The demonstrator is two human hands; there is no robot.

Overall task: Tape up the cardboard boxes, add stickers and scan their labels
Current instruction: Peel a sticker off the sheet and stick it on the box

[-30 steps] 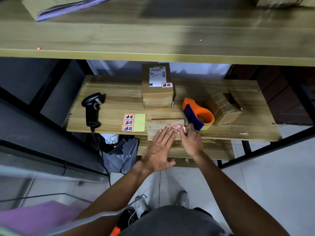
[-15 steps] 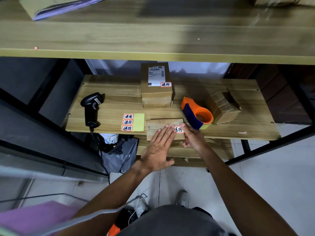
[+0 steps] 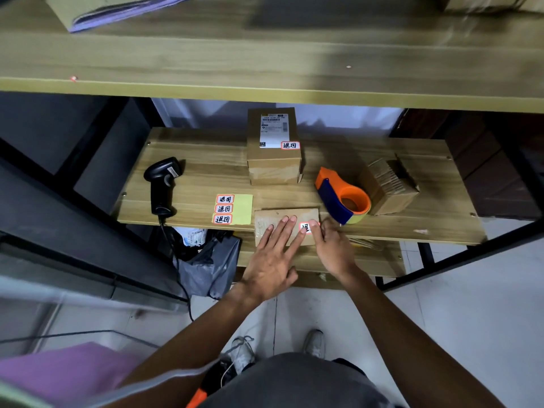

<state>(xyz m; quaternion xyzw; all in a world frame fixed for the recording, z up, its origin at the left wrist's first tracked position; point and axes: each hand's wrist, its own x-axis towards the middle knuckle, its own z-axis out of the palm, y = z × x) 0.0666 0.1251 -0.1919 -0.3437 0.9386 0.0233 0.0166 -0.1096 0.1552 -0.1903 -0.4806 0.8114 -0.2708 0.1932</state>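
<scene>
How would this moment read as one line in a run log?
step: applying sticker | left hand: flat on small box | right hand: fingertip presses sticker down | scanner: untouched on shelf

A: Shelving?
B: Two wood-grain boards, upper shelf (image 3: 265, 60) over lower shelf (image 3: 206, 169), on a black metal frame (image 3: 471, 255).
A: Floor?
B: Pale floor tiles (image 3: 485, 307), dark seams; grey wall panel (image 3: 44, 136) at left.
</scene>
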